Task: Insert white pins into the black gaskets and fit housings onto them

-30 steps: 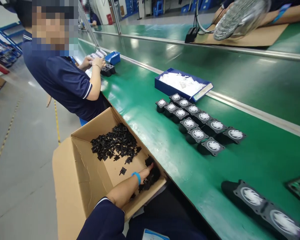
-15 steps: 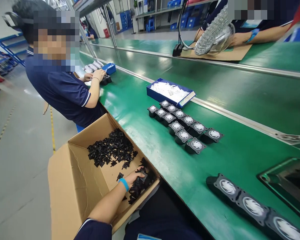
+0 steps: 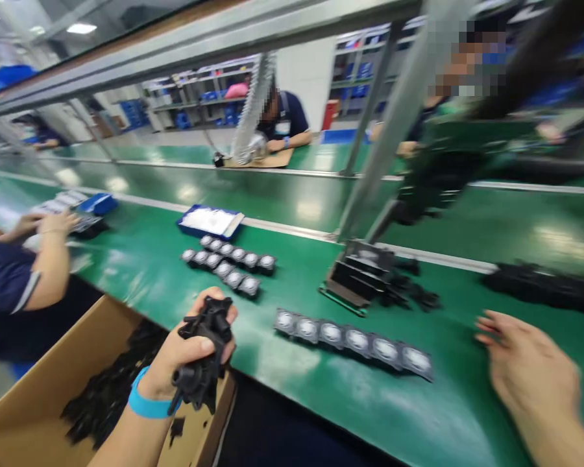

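Observation:
My left hand [image 3: 168, 363], with a blue wristband, is closed round a handful of black plastic parts [image 3: 207, 344]. It is above the edge of a cardboard box [image 3: 34, 392], where more black parts [image 3: 109, 383] lie in a heap. Over the right side of the green bench, my right hand [image 3: 535, 373] holds nothing, its fingers loosely curved and apart. Between the hands is a row of black square units with white round faces [image 3: 357, 340]. Two shorter-looking rows of similar units [image 3: 233, 279] sit farther back.
Behind those rows is a blue tray of white pieces [image 3: 209, 222]. A dark fixture [image 3: 360, 269] with loose black parts beside it stands by a metal post [image 3: 384, 136]. Dark items [image 3: 545, 285] line the right side. A co-worker's arm [image 3: 51, 259] is at left.
My left hand has come up out of the box with black parts in it. The view has swung right, bringing my right hand and the fixture into sight.

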